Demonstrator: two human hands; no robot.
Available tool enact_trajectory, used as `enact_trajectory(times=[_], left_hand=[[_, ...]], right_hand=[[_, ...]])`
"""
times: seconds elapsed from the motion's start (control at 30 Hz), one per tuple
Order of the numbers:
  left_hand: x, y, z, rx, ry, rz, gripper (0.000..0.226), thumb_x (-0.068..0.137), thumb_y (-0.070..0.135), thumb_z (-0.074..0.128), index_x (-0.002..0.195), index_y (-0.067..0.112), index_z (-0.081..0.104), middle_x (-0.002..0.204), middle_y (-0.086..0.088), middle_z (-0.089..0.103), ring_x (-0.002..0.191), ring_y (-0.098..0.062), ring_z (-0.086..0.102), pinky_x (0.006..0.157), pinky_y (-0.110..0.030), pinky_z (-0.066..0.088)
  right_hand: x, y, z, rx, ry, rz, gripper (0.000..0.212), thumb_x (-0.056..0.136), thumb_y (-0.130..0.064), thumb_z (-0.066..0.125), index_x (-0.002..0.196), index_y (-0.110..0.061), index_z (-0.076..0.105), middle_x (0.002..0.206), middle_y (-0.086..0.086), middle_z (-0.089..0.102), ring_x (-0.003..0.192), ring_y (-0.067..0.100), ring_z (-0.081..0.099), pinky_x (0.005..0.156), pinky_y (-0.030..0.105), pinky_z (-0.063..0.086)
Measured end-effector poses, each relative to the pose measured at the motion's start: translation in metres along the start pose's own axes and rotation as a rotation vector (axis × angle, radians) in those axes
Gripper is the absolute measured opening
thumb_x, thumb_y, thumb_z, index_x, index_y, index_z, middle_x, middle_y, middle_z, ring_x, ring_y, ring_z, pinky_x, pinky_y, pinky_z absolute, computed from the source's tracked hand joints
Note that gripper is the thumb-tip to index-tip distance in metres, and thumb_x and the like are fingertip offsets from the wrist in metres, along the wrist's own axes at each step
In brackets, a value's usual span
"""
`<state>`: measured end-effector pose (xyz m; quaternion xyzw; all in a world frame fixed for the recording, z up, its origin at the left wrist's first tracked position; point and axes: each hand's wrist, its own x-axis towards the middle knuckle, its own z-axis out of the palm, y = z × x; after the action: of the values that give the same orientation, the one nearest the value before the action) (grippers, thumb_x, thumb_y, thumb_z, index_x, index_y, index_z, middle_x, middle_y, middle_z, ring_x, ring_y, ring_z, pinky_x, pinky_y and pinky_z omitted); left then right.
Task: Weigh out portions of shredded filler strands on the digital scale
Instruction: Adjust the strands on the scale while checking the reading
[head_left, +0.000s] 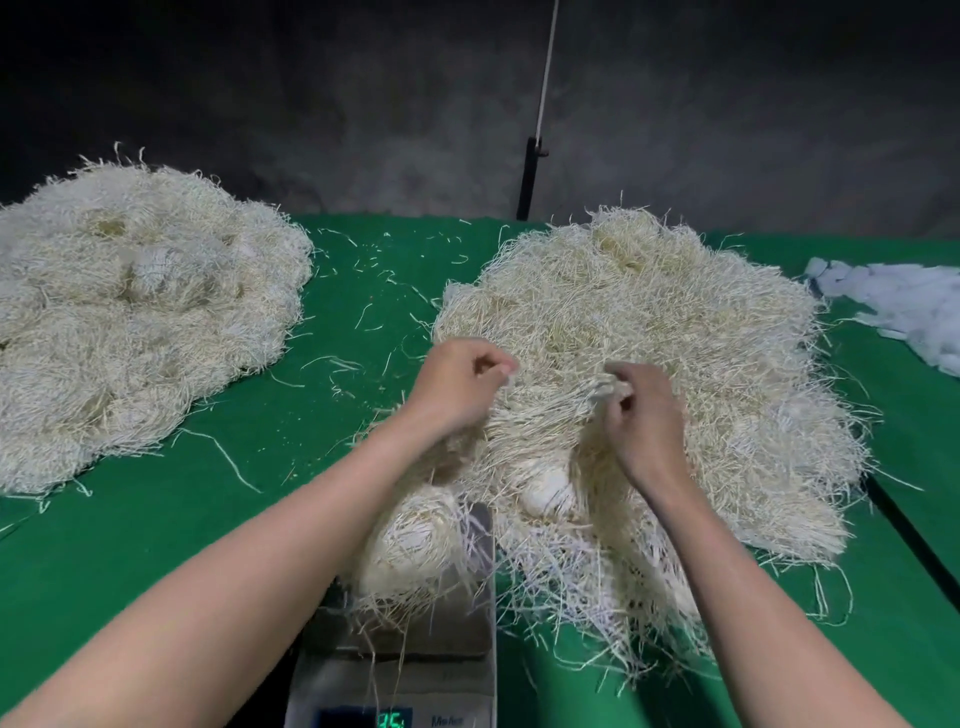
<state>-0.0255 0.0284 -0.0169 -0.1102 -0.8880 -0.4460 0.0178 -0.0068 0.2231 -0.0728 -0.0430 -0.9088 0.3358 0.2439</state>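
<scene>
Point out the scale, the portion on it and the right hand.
scale (457, 686), head view, front panel above display
portion (410, 545), head view, middle of clump
right hand (643, 415), head view, back of hand

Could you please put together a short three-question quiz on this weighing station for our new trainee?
1. True or false: the left hand and the right hand both grip strands of the right pile.
2. What lies on the platform of the scale? A) nothing B) a bundle of strands C) a metal bowl
3. Fill in: the table cover is coloured ____.
Key: 1 true; 2 B; 3 green.
</scene>
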Motion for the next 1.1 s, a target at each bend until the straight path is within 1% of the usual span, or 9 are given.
enact_trajectory(times=[0.13, 0.3, 0.47, 0.67, 0.8, 0.9, 0.97, 1.03, 1.1], left_hand=[[0.053, 0.016, 0.056, 0.095, -0.112, -0.063, 0.022, 0.093, 0.003, 0.052, 0.111, 0.011, 0.063, 0.116, -0.003, 0.064, 0.098, -0.017, 0.063, 0.08, -0.02, 0.05], [0.072, -0.001, 0.108, 0.43, -0.401, -0.147, 0.042, 0.088, 0.001, 0.053, 0.127, 0.014, 0.048, 0.121, -0.004, 0.056, 0.118, -0.023, 0.051, 0.109, -0.045, 0.033], [0.085, -0.003, 0.107, 0.235, -0.431, -0.21, 0.013, 0.083, 0.011, 0.068, 0.079, 0.01, 0.056, 0.074, 0.006, 0.052, 0.065, -0.005, 0.056, 0.053, -0.014, 0.047], [0.104, 0.033, 0.065, -0.254, -0.314, -0.205, 0.017, 0.073, 0.02, 0.074, 0.083, 0.008, 0.068, 0.068, -0.002, 0.064, 0.052, -0.009, 0.051, 0.051, -0.019, 0.043], [0.115, 0.061, 0.036, -0.606, -0.113, -0.198, 0.041, 0.063, 0.034, 0.07, 0.086, 0.001, 0.064, 0.089, -0.008, 0.061, 0.071, -0.014, 0.046, 0.068, -0.024, 0.038], [0.116, 0.07, 0.023, -0.582, -0.053, -0.177, 0.064, 0.062, 0.035, 0.071, 0.105, -0.011, 0.061, 0.085, -0.011, 0.055, 0.055, -0.008, 0.038, 0.053, -0.02, 0.031], [0.115, 0.069, 0.022, -0.586, -0.065, -0.189, 0.049, 0.068, 0.031, 0.071, 0.099, -0.006, 0.065, 0.077, -0.006, 0.062, 0.053, -0.008, 0.037, 0.051, -0.021, 0.028], [0.112, 0.067, 0.023, -0.625, -0.073, -0.223, 0.026, 0.079, 0.024, 0.068, 0.093, 0.002, 0.068, 0.069, -0.001, 0.067, 0.051, -0.008, 0.038, 0.049, -0.02, 0.03], [0.11, 0.064, 0.024, -0.668, -0.051, -0.269, 0.023, 0.084, 0.02, 0.065, 0.098, 0.002, 0.068, 0.076, -0.003, 0.068, 0.042, -0.005, 0.036, 0.039, -0.016, 0.029]], right_hand=[[0.029, 0.011, 0.008, -0.338, -0.36, -0.025, 0.082, 0.08, 0.001, 0.061, 0.145, -0.03, 0.023, 0.153, 0.007, 0.02, 0.1, 0.02, 0.059, 0.073, 0.029, 0.052], [0.035, 0.039, 0.015, -0.287, -0.483, 0.032, 0.072, 0.082, -0.009, 0.067, 0.142, -0.021, 0.028, 0.137, 0.01, 0.042, 0.105, 0.024, 0.057, 0.079, 0.031, 0.048], [0.033, 0.055, 0.014, -0.061, -0.342, -0.024, 0.052, 0.084, -0.018, 0.067, 0.127, -0.023, 0.037, 0.123, -0.002, 0.046, 0.081, 0.005, 0.053, 0.071, 0.022, 0.044], [0.045, 0.047, 0.019, 0.065, -0.173, -0.054, 0.025, 0.084, -0.012, 0.06, 0.091, -0.028, 0.041, 0.085, -0.02, 0.04, 0.071, -0.004, 0.042, 0.06, 0.012, 0.03], [0.055, 0.049, 0.019, -0.03, -0.227, -0.056, 0.035, 0.079, 0.011, 0.049, 0.095, -0.019, 0.055, 0.094, -0.009, 0.05, 0.081, 0.007, 0.048, 0.076, 0.02, 0.042], [0.061, 0.045, 0.008, 0.043, -0.328, 0.077, 0.045, 0.077, 0.012, 0.054, 0.113, -0.015, 0.055, 0.114, -0.003, 0.055, 0.079, 0.002, 0.05, 0.069, 0.013, 0.042], [0.071, 0.027, -0.008, 0.166, -0.292, 0.092, 0.055, 0.077, 0.007, 0.06, 0.125, -0.017, 0.048, 0.125, -0.004, 0.05, 0.075, 0.0, 0.05, 0.063, 0.011, 0.041], [0.084, 0.009, -0.026, 0.226, -0.274, 0.028, 0.066, 0.078, -0.002, 0.064, 0.136, -0.021, 0.038, 0.137, -0.007, 0.041, 0.102, 0.005, 0.052, 0.087, 0.016, 0.042], [0.094, -0.004, -0.04, 0.168, -0.391, -0.043, 0.087, 0.077, -0.016, 0.07, 0.147, -0.026, 0.019, 0.151, -0.007, 0.023, 0.137, 0.015, 0.026, 0.112, 0.033, 0.023]])
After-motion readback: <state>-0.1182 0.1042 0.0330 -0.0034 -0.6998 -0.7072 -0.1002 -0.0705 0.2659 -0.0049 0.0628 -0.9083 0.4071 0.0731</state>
